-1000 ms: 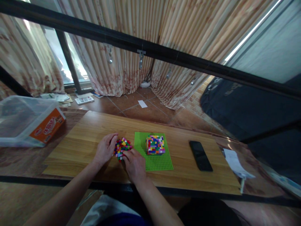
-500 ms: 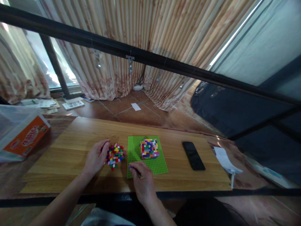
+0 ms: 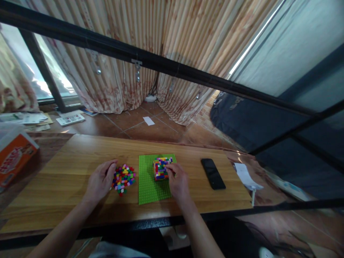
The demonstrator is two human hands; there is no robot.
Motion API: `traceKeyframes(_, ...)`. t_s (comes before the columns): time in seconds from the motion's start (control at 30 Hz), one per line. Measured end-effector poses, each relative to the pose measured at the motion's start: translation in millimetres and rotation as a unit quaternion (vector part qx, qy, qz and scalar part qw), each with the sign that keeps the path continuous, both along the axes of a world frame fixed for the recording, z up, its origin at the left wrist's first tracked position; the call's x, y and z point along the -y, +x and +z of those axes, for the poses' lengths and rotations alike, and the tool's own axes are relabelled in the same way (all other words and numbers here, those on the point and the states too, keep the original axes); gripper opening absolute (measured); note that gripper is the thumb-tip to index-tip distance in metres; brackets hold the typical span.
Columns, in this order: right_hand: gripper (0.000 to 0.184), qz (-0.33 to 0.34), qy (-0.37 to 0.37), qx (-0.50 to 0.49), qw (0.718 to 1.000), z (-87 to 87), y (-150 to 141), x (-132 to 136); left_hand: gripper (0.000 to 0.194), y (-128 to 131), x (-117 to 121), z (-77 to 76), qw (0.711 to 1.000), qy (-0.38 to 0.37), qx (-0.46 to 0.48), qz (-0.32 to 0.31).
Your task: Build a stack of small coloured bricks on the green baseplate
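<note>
A multicoloured block built of small toy bricks (image 3: 160,171) stands on a green studded baseplate (image 3: 147,191). My right hand (image 3: 178,182) is over the block's right side, its thumb and forefinger pinched at the top surface. A tiny brick is held there, mostly hidden by the fingertips. Left of the baseplate lies a loose pile of small bricks (image 3: 124,179) in many colours. At this pile's left edge rests my left hand (image 3: 99,179), palm side down on the table, fingers loosely curved and thumb apart, with nothing seen in it.
A black phone (image 3: 213,173) lies on the wooden table (image 3: 104,148), right of the baseplate. Beyond the left end stands a clear box with an orange label (image 3: 13,157). A dark metal bar (image 3: 113,50) crosses in front. White papers (image 3: 245,175) are at the right.
My right hand has moved from the baseplate's front left corner up and right onto the block, carrying a small purple brick. My left hand stays beside the pile. The view has shifted slightly right.
</note>
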State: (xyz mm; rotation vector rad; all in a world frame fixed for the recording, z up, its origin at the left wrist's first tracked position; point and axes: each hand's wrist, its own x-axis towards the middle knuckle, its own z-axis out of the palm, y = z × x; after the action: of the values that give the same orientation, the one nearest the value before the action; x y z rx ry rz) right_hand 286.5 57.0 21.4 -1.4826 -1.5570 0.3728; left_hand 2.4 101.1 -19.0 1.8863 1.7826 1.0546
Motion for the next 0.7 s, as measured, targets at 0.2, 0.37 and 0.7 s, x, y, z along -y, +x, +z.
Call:
traceKeyframes(0.2,0.016,-0.019,-0.024,0.021,0.999,-5.7,-2.4,-5.5,0.050,-0.3,-0.2,-0.8,1.000,0.005,-0.001,-0.002)
traceKeyframes(0.37,0.017,-0.012,-0.023,0.007,1.000,-6.6,-1.1,-8.1,0.050,0.3,0.0,-0.1,1.000,0.006,-0.003,0.002)
traceKeyframes(0.7,0.019,0.002,-0.038,0.083,0.996,-2.2,4.0,-6.4,0.052,1.4,0.9,1.0,1.000,-0.003,0.001,0.004)
